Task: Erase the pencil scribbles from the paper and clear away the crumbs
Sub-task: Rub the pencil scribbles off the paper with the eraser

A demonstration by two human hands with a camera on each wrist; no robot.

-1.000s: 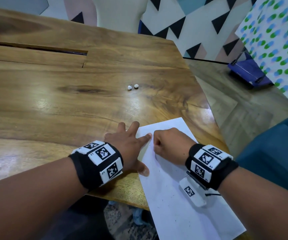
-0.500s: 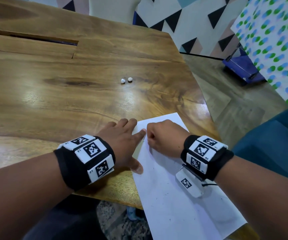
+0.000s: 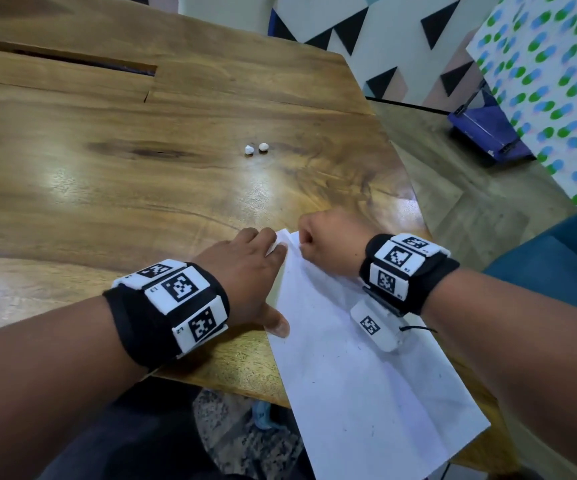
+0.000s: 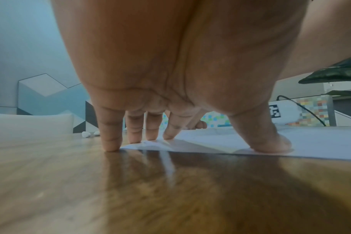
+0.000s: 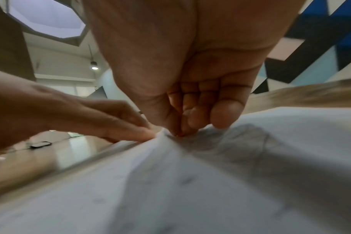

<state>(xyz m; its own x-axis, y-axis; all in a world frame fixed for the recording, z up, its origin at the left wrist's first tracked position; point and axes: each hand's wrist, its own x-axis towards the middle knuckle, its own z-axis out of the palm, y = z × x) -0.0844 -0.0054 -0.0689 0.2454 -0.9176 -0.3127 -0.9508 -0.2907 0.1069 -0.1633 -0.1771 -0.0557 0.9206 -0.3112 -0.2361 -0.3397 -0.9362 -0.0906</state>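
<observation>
The sheet of paper (image 3: 356, 368) lies at the wooden worktop's (image 3: 107, 188) near edge. Left hand (image 3: 245, 271) presses its corner, fingers spread apart. Right hand's (image 3: 328, 244) grip is curled together beside it; cannot tell on what.

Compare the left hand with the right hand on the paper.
The left hand lies spread, fingers straight, pressing the paper's edge; the right hand is curled in a fist, its fingertips bunched down onto the sheet. The left hand straddles table and paper; the right hand sits over the paper's far corner. Both touch the paper. Whether the right hand holds an eraser is hidden.
</observation>
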